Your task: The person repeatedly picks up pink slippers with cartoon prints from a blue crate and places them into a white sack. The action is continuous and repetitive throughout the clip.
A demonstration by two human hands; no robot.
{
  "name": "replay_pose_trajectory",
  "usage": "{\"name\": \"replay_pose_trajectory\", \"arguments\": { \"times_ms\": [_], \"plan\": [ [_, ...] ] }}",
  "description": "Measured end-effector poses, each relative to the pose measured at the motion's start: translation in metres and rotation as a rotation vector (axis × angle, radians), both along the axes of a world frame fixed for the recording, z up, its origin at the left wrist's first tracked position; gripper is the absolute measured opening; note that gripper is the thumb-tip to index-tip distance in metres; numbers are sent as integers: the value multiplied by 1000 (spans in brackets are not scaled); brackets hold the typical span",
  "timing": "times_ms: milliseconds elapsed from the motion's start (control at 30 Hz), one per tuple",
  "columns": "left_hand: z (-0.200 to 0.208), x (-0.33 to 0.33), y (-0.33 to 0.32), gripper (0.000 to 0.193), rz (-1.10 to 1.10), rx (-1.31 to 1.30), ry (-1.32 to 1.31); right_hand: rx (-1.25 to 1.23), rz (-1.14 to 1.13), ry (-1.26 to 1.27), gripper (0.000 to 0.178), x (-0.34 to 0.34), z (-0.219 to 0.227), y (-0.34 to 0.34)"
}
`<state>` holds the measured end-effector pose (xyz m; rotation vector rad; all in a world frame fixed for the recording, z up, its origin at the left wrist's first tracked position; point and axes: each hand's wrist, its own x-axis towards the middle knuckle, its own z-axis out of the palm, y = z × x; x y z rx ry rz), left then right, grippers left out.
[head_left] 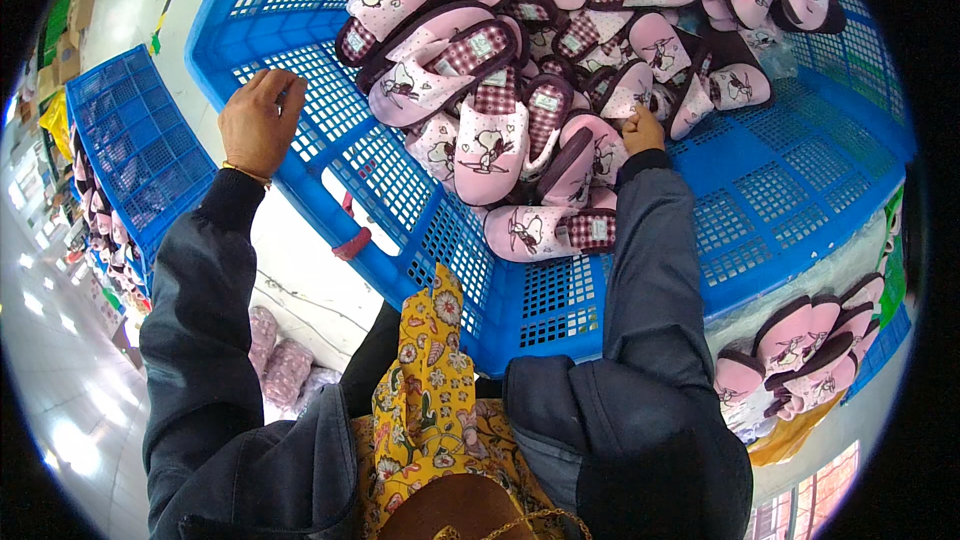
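A large blue plastic crate (400, 270) stands before me, heaped with pink and dark-trimmed slippers (490, 150) with checked insoles and a printed figure. My right hand (643, 130) reaches into the heap, its fingers closed at the edge of a pink slipper (628, 90). Over the crate's left rim is my left hand (262, 120), fingers curled in toward the thumb. Whatever its fingers may hold is hidden. Nearest me in the crate, a slipper (530, 233) lies on its own side of the pile, sole down.
Another blue crate (140, 140) stands at the left, with more slippers beside it. Several pink slippers (800, 340) sit outside the crate at the lower right. Clear-wrapped pink bundles (285, 370) lie on the floor below the crate's left side. A red loop (352, 243) hangs at the crate's handle opening.
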<state>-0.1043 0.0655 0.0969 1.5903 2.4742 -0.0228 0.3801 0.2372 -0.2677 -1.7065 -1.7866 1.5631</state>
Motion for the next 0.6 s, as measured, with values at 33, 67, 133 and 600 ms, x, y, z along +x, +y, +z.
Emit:
{"name": "replay_pose_trajectory", "arguments": {
  "times_ms": [33,67,133,600],
  "plan": [
    [2,1,0,10,13,-18,7,30,31,-25,18,-7,9,-2],
    [4,2,0,11,28,-30,11,65,63,-54,11,-11,18,-2],
    [6,-1,-6,12,-7,-16,48,136,121,-108,3,-17,29,0],
    [0,3,3,12,5,-50,45,294,99,-575,29,-35,45,30]
  ]
}}
